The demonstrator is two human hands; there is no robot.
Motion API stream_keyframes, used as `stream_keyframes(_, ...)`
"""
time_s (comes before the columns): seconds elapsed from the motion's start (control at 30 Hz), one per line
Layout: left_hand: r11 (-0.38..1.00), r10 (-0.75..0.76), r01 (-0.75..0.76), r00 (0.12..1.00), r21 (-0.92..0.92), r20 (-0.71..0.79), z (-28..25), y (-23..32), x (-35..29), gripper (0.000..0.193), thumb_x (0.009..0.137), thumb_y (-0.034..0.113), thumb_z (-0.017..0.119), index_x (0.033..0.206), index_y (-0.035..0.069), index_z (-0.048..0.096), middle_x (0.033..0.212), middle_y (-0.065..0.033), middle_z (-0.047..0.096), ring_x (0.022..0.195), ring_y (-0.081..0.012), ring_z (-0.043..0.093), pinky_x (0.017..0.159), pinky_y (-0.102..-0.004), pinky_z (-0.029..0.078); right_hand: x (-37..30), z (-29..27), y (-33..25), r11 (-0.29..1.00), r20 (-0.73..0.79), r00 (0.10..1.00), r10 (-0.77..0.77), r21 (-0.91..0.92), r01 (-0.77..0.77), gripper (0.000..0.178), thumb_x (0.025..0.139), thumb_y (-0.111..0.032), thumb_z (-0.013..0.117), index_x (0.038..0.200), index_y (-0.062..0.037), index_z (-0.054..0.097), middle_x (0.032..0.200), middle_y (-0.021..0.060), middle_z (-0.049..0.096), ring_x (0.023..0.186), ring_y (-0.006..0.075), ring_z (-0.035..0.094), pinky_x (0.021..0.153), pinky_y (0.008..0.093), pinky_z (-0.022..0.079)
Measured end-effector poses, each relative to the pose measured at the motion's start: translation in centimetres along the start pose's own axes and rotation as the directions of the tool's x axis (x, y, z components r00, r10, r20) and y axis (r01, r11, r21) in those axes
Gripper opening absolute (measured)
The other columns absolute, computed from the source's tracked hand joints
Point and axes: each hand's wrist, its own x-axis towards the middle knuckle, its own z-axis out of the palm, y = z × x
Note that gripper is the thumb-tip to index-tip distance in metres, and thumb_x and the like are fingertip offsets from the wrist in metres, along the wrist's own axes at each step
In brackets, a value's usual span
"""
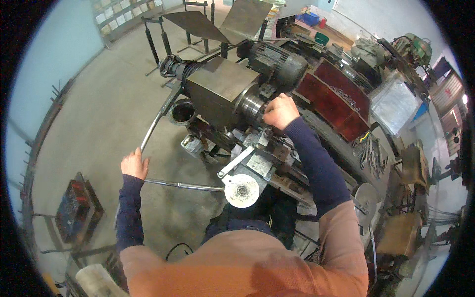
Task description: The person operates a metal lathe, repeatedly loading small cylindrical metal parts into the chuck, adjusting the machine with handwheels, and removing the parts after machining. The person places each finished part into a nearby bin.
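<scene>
My left hand (134,164) is closed round the lower end of a long metal lever (157,120), which slopes up to the rear of a small lathe. My right hand (281,112) is closed at the front of the lathe's round steel chuck (251,105). Its fingers are curled inward, and whatever they hold is hidden behind them. Just below that hand are the tool post (266,133) and the cross slide with a flat handle bar (236,162). A pale round handwheel (241,190) faces me, with a second long rod (185,185) reaching left from it.
A finned motor (279,62) stands behind the metal headstock cover (222,79). To the right are a dark red tray (341,99) with small metal parts, and several spanners (373,156). A dark metal box (74,210) is on the floor at left.
</scene>
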Motion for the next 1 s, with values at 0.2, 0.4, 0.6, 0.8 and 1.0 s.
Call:
stream_keyframes(0.2, 0.303, 0.372, -0.173, 0.927, -0.937, -0.051, -4.3, 14.8, 1.5, 0.019, 0.084, 0.016, 0.058, 0.087, -0.002, 0.062, 0.064, -0.0068, 0.061, 0.058, -0.0096, 0.056, 0.055, -0.0257, 0.044, -8.1, -2.8, -5.3, 0.793, -0.326, 0.815, -0.479, 0.237, 0.561, 0.017, 0.049, -0.013, 0.061, 0.064, -0.0046, 0.061, 0.073, 0.007, 0.056, 0.074, 0.0279, 0.048, 0.065, 0.0369, 0.043)
stream_keyframes(0.4, 0.137, 0.629, -0.257, 0.768, -0.957, -0.116, -4.4, 24.5, -0.4, 0.019, 0.083, 0.016, 0.059, 0.08, -0.002, 0.062, 0.062, -0.0103, 0.059, 0.055, -0.0154, 0.059, 0.052, -0.0273, 0.044, -13.0, -4.2, -6.2, 0.84, -0.357, 0.859, -0.366, 0.271, 0.47, 0.014, 0.047, -0.011, 0.061, 0.058, -0.0042, 0.054, 0.069, 0.0076, 0.05, 0.069, 0.0268, 0.046, 0.061, 0.0361, 0.041)
stream_keyframes(0.6, -0.174, 0.69, 0.282, 0.719, -0.944, 0.087, -3.2, 25.3, -2.2, 0.024, 0.089, 0.018, 0.053, 0.092, -0.005, 0.059, 0.075, -0.0089, 0.064, 0.068, -0.0147, 0.061, 0.066, -0.026, 0.048, -15.8, -3.4, -6.4, 0.836, -0.483, 0.859, -0.172, 0.39, 0.387, 0.02, 0.048, -0.007, 0.059, 0.068, -0.0036, 0.057, 0.081, 0.0105, 0.055, 0.077, 0.0294, 0.051, 0.066, 0.0358, 0.045)
stream_keyframes(0.8, -0.32, 0.753, 0.62, 0.626, -0.716, 0.205, -1.5, 25.3, -3.4, 0.024, 0.09, 0.018, 0.051, 0.096, -0.005, 0.059, 0.082, -0.0124, 0.064, 0.072, -0.0191, 0.064, 0.068, -0.0286, 0.05, -17.4, -1.6, -6.5, 0.813, -0.463, 0.883, -0.073, 0.485, 0.322, 0.037, 0.05, -0.006, 0.058, 0.087, -0.0023, 0.062, 0.098, 0.0139, 0.059, 0.087, 0.0348, 0.054, 0.075, 0.0385, 0.047)
stream_keyframes(1.0, -0.3, 0.742, 0.66, 0.616, -0.689, 0.267, -0.4, 25.4, -4.0, 0.029, 0.09, 0.025, 0.049, 0.093, -0.002, 0.06, 0.078, -0.0129, 0.065, 0.07, -0.02, 0.064, 0.063, -0.0276, 0.049, -17.8, -0.5, -6.4, 0.775, -0.461, 0.887, -0.017, 0.555, 0.303, 0.039, 0.049, -0.002, 0.057, 0.087, -0.0025, 0.062, 0.099, 0.0126, 0.06, 0.084, 0.0333, 0.054, 0.074, 0.0366, 0.047)
